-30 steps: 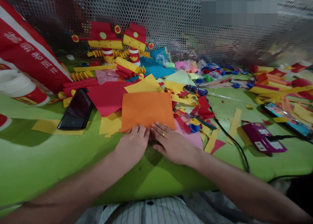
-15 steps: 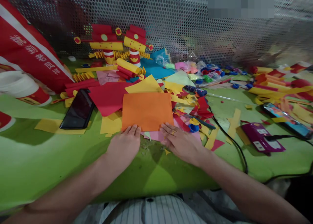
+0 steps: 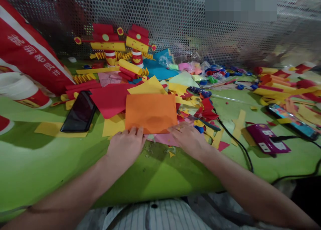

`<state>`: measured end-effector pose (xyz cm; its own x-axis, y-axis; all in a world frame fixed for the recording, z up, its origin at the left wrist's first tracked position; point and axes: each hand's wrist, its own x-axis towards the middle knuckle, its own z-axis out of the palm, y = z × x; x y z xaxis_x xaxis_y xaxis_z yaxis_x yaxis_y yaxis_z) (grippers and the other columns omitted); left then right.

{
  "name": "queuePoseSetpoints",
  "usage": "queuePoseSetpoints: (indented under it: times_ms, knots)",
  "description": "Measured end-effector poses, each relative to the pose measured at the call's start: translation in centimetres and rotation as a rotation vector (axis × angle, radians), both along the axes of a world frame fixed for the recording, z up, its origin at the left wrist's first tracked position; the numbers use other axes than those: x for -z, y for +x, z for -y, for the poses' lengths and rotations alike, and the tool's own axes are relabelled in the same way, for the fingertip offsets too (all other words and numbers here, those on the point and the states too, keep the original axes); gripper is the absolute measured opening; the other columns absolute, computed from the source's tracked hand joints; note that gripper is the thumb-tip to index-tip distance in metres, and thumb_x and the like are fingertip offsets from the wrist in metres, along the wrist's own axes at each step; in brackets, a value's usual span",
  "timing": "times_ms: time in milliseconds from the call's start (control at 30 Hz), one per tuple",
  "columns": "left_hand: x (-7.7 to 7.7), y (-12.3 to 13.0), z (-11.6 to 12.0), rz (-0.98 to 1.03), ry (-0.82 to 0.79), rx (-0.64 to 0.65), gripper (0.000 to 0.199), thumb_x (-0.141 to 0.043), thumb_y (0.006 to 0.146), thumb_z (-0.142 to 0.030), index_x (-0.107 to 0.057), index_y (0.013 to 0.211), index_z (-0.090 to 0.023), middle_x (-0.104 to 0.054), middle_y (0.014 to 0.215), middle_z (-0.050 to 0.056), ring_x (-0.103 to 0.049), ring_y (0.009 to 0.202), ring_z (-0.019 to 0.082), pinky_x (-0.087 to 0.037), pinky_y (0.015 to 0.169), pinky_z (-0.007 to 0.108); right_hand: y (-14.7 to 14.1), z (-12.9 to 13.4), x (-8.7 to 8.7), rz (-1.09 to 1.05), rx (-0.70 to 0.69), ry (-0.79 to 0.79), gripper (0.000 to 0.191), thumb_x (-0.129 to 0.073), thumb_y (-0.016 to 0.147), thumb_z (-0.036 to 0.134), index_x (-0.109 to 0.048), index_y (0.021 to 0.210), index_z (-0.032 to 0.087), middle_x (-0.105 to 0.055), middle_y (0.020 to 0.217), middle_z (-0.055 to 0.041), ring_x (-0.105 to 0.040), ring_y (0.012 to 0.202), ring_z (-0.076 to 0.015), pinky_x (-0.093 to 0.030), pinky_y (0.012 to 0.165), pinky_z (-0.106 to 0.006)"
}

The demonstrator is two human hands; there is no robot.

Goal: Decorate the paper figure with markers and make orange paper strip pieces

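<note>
An orange sheet of paper (image 3: 150, 111) lies in front of me on a heap of coloured paper, its surface slightly bowed near the middle. My left hand (image 3: 127, 141) is closed on its near left corner, fingertips on top and the thumb out of sight. At the near right corner, my right hand (image 3: 189, 139) holds the edge with bent fingers, a ring on one of them. Under the sheet's near edge shows pink paper (image 3: 163, 139). Red paper (image 3: 110, 101) and yellow paper (image 3: 147, 86) stick out behind it.
A black phone (image 3: 79, 112) lies to the left, near a paper cup (image 3: 25, 91) and a red bag (image 3: 30, 46). Two paper figures (image 3: 107, 39) stand behind. On the right are a purple power bank (image 3: 267, 139), its cable and another phone (image 3: 292, 121). A perforated metal screen (image 3: 175, 25) closes off the back.
My fingers have bent more at the near edge of the orange paper, and my right hand has shifted slightly to the right. The sheet now bows a little. The view has moved slightly.
</note>
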<state>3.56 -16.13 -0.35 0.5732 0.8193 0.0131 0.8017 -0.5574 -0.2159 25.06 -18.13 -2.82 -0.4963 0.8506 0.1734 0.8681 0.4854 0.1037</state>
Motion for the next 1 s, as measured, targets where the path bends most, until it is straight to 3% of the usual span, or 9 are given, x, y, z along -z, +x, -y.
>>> queuePoseSetpoints:
  times_ms: [100, 333, 633, 867, 1000]
  knots:
    - [-0.1, 0.1, -0.1, 0.011, 0.052, 0.009, 0.032, -0.041, 0.092, -0.031, -0.063, 0.109, -0.014, -0.07, 0.084, 0.009, -0.066, 0.064, 0.021, -0.047, 0.054, 0.031, -0.1, -0.2, 0.0, 0.003, -0.018, 0.038, 0.03, -0.041, 0.082, 0.002, -0.067, 0.093, 0.013, -0.071, 0.085, -0.0122, -0.064, 0.079, -0.0207, -0.048, 0.077, -0.034]
    - [-0.6, 0.1, -1.0, 0.022, -0.006, 0.037, 0.02, -0.048, 0.088, -0.019, -0.064, 0.079, -0.015, -0.064, 0.08, 0.008, -0.061, 0.079, 0.023, -0.043, 0.053, 0.028, -0.3, -0.6, 0.3, -0.136, 0.091, -0.071, 0.034, -0.037, 0.082, 0.002, -0.065, 0.096, 0.015, -0.069, 0.085, -0.0096, -0.063, 0.081, -0.0194, -0.049, 0.073, -0.031]
    - [0.6, 0.1, -2.8, 0.074, -0.01, -0.019, 0.029, -0.038, 0.094, -0.028, -0.061, 0.084, -0.014, -0.065, 0.079, 0.008, -0.061, 0.078, 0.023, -0.043, 0.058, 0.03, -0.4, -1.1, 0.8, -0.107, 0.167, -0.113, 0.037, -0.041, 0.083, 0.005, -0.063, 0.109, 0.018, -0.066, 0.103, -0.01, -0.06, 0.092, -0.0213, -0.051, 0.075, -0.033]
    - [0.5, 0.2, -3.3, 0.107, -0.033, -0.08, 0.025, -0.046, 0.09, -0.032, -0.061, 0.086, -0.013, -0.063, 0.084, 0.009, -0.058, 0.081, 0.024, -0.043, 0.063, 0.032, -0.7, -0.9, 0.6, -0.049, 0.181, -0.13, 0.034, -0.042, 0.085, 0.008, -0.064, 0.11, 0.016, -0.064, 0.105, -0.0117, -0.059, 0.092, -0.0225, -0.05, 0.077, -0.035]
    - [0.6, 0.3, -3.1, 0.116, 0.075, 0.04, 0.017, -0.047, 0.088, -0.021, -0.062, 0.085, -0.013, -0.062, 0.084, 0.011, -0.056, 0.088, 0.027, -0.045, 0.071, 0.038, -0.8, -0.6, 0.3, -0.014, 0.181, -0.093, 0.037, -0.041, 0.082, 0.004, -0.064, 0.107, 0.018, -0.064, 0.105, -0.0116, -0.057, 0.093, -0.0224, -0.048, 0.078, -0.035]
